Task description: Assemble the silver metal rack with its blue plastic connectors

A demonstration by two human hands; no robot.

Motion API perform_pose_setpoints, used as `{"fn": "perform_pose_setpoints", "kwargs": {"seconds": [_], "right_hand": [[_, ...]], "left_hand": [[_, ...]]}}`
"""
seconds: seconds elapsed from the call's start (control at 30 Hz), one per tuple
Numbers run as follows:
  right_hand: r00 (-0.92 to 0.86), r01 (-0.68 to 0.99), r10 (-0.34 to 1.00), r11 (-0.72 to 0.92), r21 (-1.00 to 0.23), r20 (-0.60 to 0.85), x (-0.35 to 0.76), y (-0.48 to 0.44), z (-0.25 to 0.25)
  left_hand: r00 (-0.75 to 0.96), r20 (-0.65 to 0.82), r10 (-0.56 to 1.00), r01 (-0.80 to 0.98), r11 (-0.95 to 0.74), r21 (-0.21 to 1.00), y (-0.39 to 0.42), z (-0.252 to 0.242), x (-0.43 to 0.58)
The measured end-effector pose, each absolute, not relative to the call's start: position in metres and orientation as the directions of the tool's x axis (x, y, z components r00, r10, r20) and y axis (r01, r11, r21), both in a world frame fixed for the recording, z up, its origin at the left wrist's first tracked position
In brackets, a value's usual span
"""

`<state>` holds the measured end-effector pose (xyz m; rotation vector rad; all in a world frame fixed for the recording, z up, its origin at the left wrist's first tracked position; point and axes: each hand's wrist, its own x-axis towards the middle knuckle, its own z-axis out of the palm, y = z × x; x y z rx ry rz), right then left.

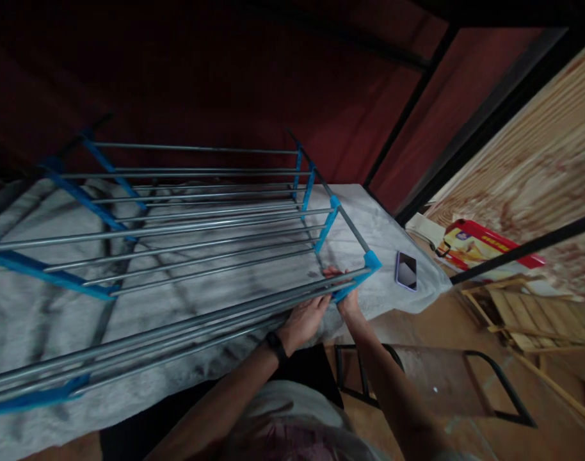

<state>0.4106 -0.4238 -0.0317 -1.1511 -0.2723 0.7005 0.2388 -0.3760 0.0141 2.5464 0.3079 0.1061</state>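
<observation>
A shoe rack point(210, 224) of grey metal tubes and blue plastic brackets lies across a bed-like surface covered with a grey cloth. My left hand point(306, 322), with a dark watch on its wrist, is at the right end of the nearest tubes point(216, 317), its fingers closed around the lowest one by the bracket. At that same corner, my right hand point(349, 301) grips the lower end of the blue bracket point(354, 282) from the right. The bracket and tubes partly hide the fingers of both hands.
A phone point(406, 271) lies on the grey cloth point(369, 218) to the right. Beyond the edge are a dark-framed chair point(441, 381), a red and yellow box point(484, 246) and wooden slats point(537, 317). Dark metal bars point(412, 109) and a dark red curtain point(177, 77) border the surface.
</observation>
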Motion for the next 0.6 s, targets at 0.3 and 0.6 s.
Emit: {"fn": "perform_pose_setpoints", "kwargs": {"seconds": [0.3, 0.6], "right_hand": [[0.640, -0.484, 0.698, 0.041, -0.874, -0.321, 0.452, -0.452, -0.068], [0.672, -0.414, 0.656, -0.050, -0.909, -0.342, 0.453, -0.458, -0.070]], "left_hand": [[0.744, 0.120, 0.657, 0.411, -0.592, 0.693, -0.394, 0.033, -0.019], [-0.623, -0.028, 0.782, -0.127, -0.065, 0.990, -0.299, 0.024, -0.150]]}}
